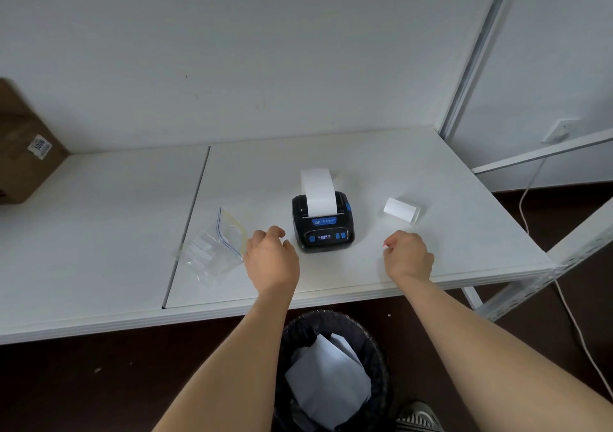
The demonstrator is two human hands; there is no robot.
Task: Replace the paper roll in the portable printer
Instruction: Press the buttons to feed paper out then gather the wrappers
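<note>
Paper strip (319,191) is curling up and back out of the black portable printer (323,224), which is sitting near the front of the white table (447,232). Just to the printer's left, the left hand (272,259) is hovering with fingers loosely curled, holding nothing and not touching the case. To the right, well apart from the printer, the right hand (409,255) is hanging over the table with fingers curled inward; it seems to be empty, though the palm is hidden. Beyond it, a white paper roll (402,210) is lying on its side. Clear zip bags (212,249) are lying left of the left hand. Below the table edge, a black bin (335,372) is holding white paper.
</note>
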